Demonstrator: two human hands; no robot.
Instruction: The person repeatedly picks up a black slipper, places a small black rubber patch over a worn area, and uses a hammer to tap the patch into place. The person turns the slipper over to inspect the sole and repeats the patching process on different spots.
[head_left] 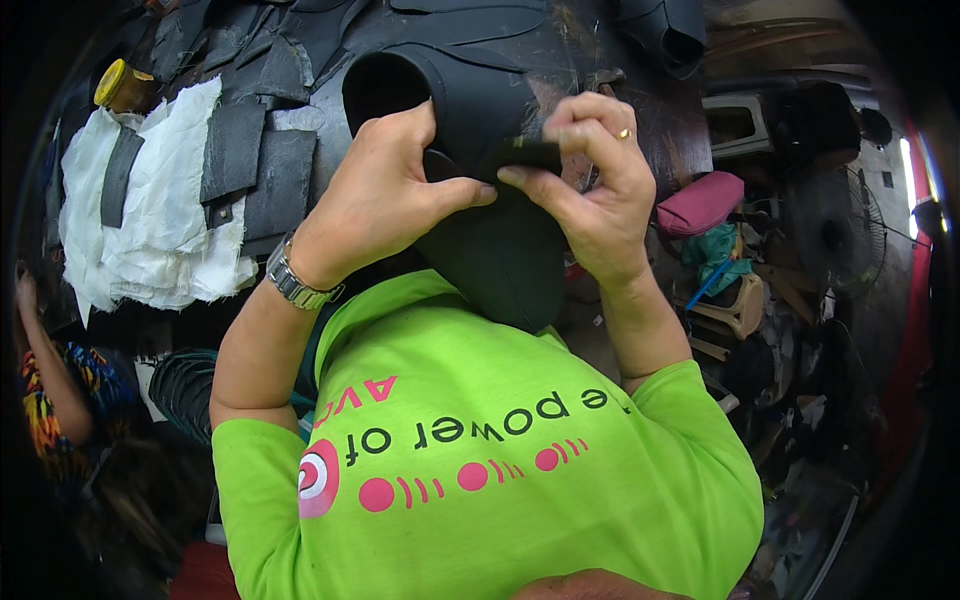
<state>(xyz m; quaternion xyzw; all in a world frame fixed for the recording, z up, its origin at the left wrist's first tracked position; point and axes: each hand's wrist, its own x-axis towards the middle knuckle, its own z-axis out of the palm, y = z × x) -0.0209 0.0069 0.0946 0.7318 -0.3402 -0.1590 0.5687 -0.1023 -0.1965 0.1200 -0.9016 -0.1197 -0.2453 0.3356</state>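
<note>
Black strip (520,155) pinched by both hands, left (375,200), right (590,190), over upper (500,255); shallow fingertip grip may slip, skewing it.

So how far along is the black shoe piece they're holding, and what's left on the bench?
Done: the black shoe upper already looks shaped into a rounded form. In hand: the left hand and right hand pinch a dark strip at its edge. Left: flat dark cut pieces lie loose on the white cloth, apparently unused.
</note>
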